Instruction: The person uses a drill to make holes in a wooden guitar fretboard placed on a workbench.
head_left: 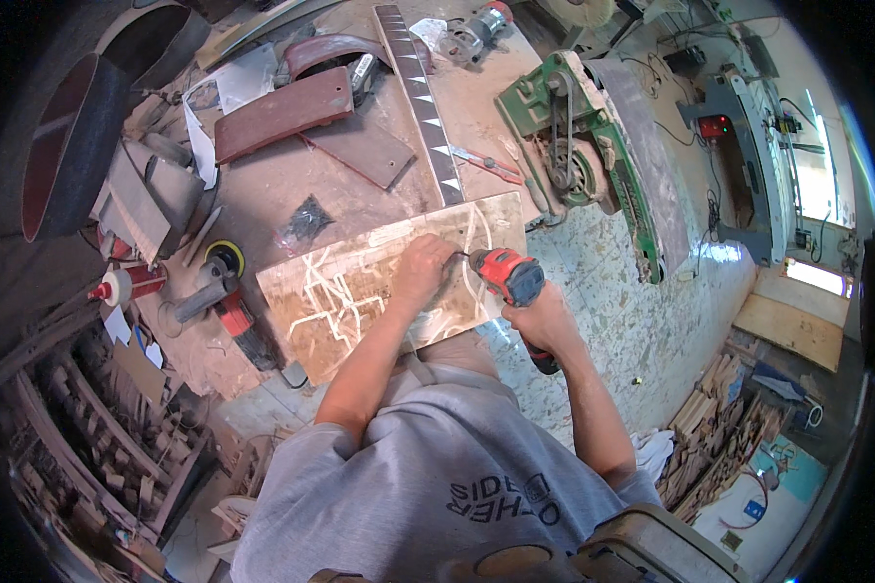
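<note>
My right hand is wrapped round the grip of a red and black cordless drill. The drill lies sideways over the right part of a wooden board, its thin dark bit pointing left. Close to the bit's tip is my left hand, fingers bent together above the board; what they pinch, if anything, is too small to make out. Pale lines and grooves run across the board's worn brown face. The board sits at the near edge of the dusty workbench, just in front of my body.
A green belt-driven machine stands to the right. Further back lie dark red wooden panels, a long strip with white triangles and red-handled pliers. At left are an angle grinder, a red bottle and a small plastic bag.
</note>
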Demonstrator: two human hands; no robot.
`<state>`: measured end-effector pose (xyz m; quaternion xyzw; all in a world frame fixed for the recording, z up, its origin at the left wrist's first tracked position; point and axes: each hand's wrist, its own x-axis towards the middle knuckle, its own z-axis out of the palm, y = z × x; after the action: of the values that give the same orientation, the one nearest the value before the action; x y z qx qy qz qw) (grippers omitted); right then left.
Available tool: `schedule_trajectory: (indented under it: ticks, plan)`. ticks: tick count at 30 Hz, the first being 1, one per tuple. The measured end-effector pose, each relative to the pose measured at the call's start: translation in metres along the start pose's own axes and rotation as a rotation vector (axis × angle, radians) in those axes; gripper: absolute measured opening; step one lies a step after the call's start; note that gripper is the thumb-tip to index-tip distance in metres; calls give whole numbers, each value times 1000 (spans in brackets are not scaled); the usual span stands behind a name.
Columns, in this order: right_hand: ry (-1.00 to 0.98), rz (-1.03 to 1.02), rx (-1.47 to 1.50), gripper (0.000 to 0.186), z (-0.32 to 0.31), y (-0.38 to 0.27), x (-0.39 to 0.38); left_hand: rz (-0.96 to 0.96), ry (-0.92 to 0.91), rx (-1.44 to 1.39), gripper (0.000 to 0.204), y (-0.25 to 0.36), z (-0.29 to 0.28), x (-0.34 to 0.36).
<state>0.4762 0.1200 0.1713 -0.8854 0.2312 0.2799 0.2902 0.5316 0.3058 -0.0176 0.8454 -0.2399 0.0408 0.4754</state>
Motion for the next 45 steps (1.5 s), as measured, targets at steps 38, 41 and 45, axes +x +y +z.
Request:
schedule_trajectory:
  ticks: [38, 41, 45]
  plan:
    - [-8, 86, 153, 23, 13, 37, -3, 205, -197, 220, 26, -1, 4, 3]
    - [-13, 98, 201, 22, 15, 38, -4, 167, -201, 253, 21, 1, 7, 3]
    - [-25, 78, 349, 29, 11, 29, -10, 123, -162, 193, 21, -7, 11, -1]
